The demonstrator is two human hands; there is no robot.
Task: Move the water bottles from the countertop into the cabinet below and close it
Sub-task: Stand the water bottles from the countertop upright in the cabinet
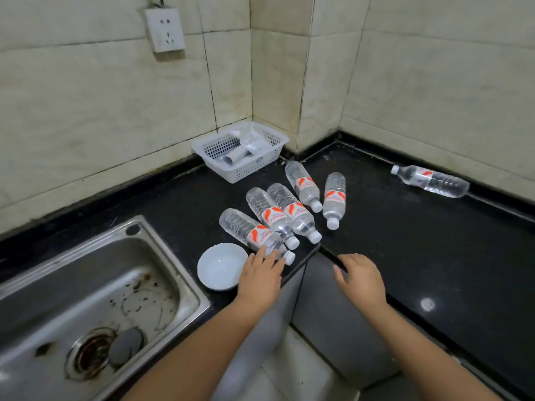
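Head view: the left hand reaches over the front edge of the black bench, its fingers stretched out straight and resting on the neck end of the nearest bottle, not curled round it. The right hand hovers over the inner corner of the bench edge, fingers relaxed and slightly spread, holding nothing.

That nearest bottle lies on its side, white cap toward the person. Just behind it two more bottles lie side by side, touching each other, caps also pointing to the front edge. Further back lies a fourth bottle, and beside it on the right a fifth bottle, the pair a little apart. A sixth bottle lies alone, well apart, along the right wall.

A white bowl sits just left of the left hand, between the bottles and the steel sink. A white plastic basket with paper items stands in the tiled corner, and a wall socket is above. Below the bench edge, grey cabinet doors appear closed.
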